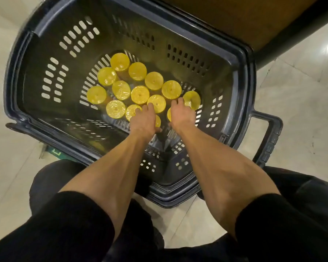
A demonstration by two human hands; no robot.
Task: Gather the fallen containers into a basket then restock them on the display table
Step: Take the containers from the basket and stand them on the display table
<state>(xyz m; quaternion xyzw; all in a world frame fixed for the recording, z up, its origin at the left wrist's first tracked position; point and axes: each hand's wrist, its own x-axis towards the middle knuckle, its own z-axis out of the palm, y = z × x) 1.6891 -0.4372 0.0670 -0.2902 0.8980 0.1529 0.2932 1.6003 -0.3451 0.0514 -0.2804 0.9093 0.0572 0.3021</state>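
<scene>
Our left hand (143,119) and right hand (180,114) each curl over a yellow-lidded round plastic container (158,121) beneath the palm, likely light, stiff and film-slick, so we grip its sides.

Basket (240,76) top open — containers (137,94) tightly packed.

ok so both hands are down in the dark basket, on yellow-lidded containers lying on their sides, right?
No: head view shows the yellow-lidded containers standing upright, lids up, not on their sides. Left hand and right hand are down in the dark basket on them.
</scene>
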